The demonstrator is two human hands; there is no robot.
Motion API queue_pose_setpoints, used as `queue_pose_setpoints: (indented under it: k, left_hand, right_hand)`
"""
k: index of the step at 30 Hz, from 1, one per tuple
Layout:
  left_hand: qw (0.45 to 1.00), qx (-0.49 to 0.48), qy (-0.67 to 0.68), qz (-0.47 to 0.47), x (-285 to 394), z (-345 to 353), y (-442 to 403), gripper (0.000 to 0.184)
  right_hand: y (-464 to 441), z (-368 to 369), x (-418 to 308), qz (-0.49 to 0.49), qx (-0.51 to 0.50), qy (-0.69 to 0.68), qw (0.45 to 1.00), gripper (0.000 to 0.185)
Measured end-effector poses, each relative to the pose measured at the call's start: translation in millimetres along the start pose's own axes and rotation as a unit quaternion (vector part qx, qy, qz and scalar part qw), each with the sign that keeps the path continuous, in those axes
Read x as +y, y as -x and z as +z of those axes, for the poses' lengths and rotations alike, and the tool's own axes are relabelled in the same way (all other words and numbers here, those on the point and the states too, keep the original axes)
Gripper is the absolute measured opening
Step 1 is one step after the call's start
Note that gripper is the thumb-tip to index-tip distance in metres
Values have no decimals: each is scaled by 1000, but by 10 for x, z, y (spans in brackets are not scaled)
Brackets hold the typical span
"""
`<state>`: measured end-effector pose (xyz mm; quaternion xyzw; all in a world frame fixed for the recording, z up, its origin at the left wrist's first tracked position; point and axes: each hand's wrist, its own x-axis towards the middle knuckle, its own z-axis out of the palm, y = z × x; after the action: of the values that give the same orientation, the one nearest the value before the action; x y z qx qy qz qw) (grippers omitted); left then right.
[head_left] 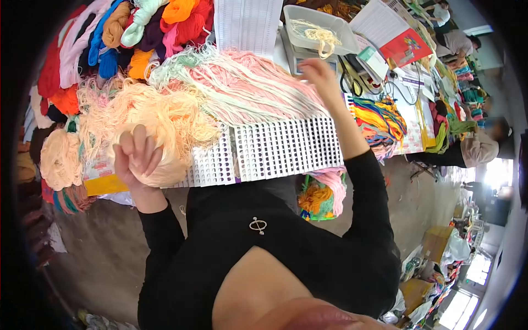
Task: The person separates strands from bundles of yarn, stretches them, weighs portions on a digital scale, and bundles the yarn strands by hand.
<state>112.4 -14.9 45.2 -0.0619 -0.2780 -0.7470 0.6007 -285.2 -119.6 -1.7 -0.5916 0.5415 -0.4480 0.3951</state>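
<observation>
Black long-sleeved top (308, 256), silvery ring ornament (258, 225)

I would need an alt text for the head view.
A person's left hand is at a peach yarn heap, the right hand near a plastic tray; between them, pink and mint strands meet perforated white cards.

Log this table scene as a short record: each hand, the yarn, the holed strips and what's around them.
left hand: fingers curled, against peach yarn; grip unclear
right hand: fingers loosely bent, near translucent tray; grip unclear
tray contents: cream yarn
table middle: pink and mint yarn, beyond white holed strips
right of strips: multicoloured yarn
upper left: coloured skeins
upper right: red booklet
</observation>
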Motion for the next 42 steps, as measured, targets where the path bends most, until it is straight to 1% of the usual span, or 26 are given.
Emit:
queue_pose_setpoints:
  k: [1,3,6,9,11,13,14,15,16,17,18,19,20,21,23,24,25,27,28,30,33,36,37,40,41,42]
  left_hand:
    - [1000,17,-7,-3,-27,16,-27,29]
    - [999,43,-30,-15,-95,48,-93,31]
    - [996,58,-57,-30,-149,125,-144,31]
    - [995,37,-75,-49,-163,148,-146,29]
    - [993,59,-93,-43,-192,194,-153,29]
    - [992,70,-98,-41,-172,120,-138,33]
    - [985,127,-112,-41,-173,76,-107,36]
    - [974,187,-125,-36,-183,45,-72,40]
    - [970,198,-137,-43,-187,-1,-70,47]
    - [978,165,-111,-65,-200,-15,-139,50]
    - [980,174,-66,-70,-269,61,-210,52]
    - [979,178,-69,-74,-328,121,-277,52]
    - [978,178,-72,-83,-385,152,-331,53]
    - [984,151,-40,-90,-433,133,-358,56]
    - [984,145,-22,-103,-500,142,-374,57]
    - [984,138,-5,-111,-521,146,-372,59]
    - [985,125,11,-120,-531,143,-357,61]
    - [982,110,8,-152,-526,204,-317,64]
    - [979,65,51,-186,-532,134,-286,68]
    - [971,51,3,-234,-558,145,-276,76]
    - [970,48,12,-238,-645,134,-234,70]
    - [971,44,36,-233,-650,164,-278,74]
    - [972,27,78,-219,-653,190,-297,75]
    - [974,40,103,-196,-643,149,-313,77]
    - [975,47,115,-185,-639,128,-319,79]
    - [975,42,135,-174,-654,75,-319,69]
  right_hand:
    - [-160,-264,349,-60,103,58,991,18]
    - [-343,-568,623,-57,179,144,972,23]
    - [-593,-646,870,-63,175,162,969,34]
    - [-823,-594,995,11,158,219,963,38]
    - [-890,-483,1059,35,173,179,968,35]
    - [-833,-375,1079,83,156,201,963,19]
    - [-833,-269,1105,115,121,205,965,19]
    - [-710,-21,955,42,78,305,948,25]
    - [-455,246,872,-196,-21,363,911,25]
    - [-7,583,269,-111,-144,264,947,22]
    - [128,812,193,-202,-369,337,842,19]
    - [590,976,-373,91,-455,118,878,20]
    - [786,1038,-648,179,-578,24,796,25]
    - [910,1072,-859,137,-646,17,750,29]
    - [880,1013,-1033,138,-633,-10,762,30]
    - [819,966,-1176,171,-555,-7,814,28]
    - [714,923,-1062,188,-450,-81,869,27]
    - [470,870,-1021,195,-286,-128,929,26]
    - [370,814,-1043,199,-275,-203,918,24]
    - [313,785,-1186,169,-242,-179,939,25]
    - [495,835,-1518,128,-340,-55,930,30]
    - [700,897,-1693,117,-460,78,877,23]
    - [748,918,-1600,86,-468,85,876,21]
    - [798,935,-1428,132,-462,48,875,18]
    - [817,934,-1350,77,-411,36,907,18]
    - [832,934,-1259,20,-358,24,933,19]
